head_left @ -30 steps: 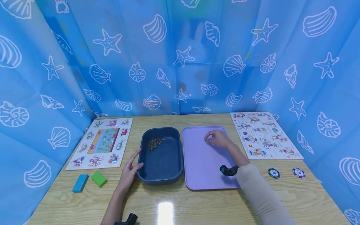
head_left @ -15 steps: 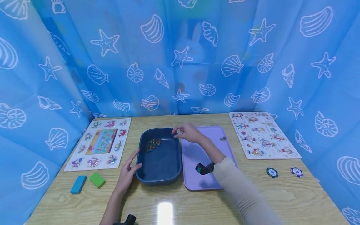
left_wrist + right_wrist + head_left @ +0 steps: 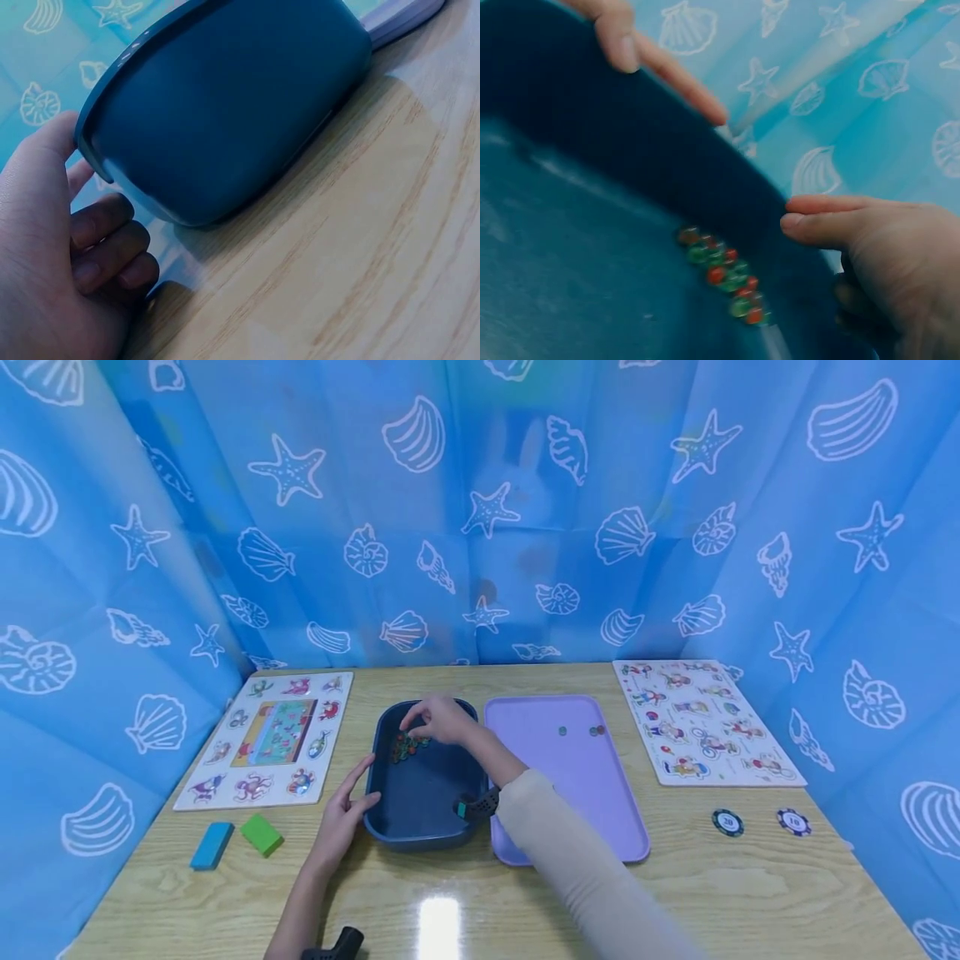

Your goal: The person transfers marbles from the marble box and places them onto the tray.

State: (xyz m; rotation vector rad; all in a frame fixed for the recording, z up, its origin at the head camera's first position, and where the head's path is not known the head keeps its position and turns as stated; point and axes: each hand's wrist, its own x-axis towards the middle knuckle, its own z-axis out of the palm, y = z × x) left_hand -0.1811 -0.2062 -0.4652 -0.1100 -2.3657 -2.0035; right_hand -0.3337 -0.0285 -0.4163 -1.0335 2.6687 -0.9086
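- Currently, the beads (image 3: 735, 277), green and orange-red, lie bunched at the far left of the dark blue bin (image 3: 427, 793); its wall probably hems them in.
- Right hand (image 3: 444, 722): I hold it over that bunch, thumb and index tips close together. Nothing shows between them; whether something tiny is hidden, I cannot tell.
- Left hand (image 3: 345, 817): I grip the bin's left rim, thumb inside, presumably to steady it.
- Just right of the bin: lilac tray (image 3: 581, 764), a few loose beads (image 3: 562, 731) towards its far end, spaced apart from the bunch.
- Further left: sea-animal board (image 3: 262, 739); nearer, blue block (image 3: 212, 846) and green block (image 3: 262, 835).
- Further right: figure board (image 3: 705, 724); nearer, two chips (image 3: 727, 822).
- Surface: wood-grain table (image 3: 750, 893), glare on its near part.
- Room: blue shell-print curtain (image 3: 525, 610) behind and both sides.
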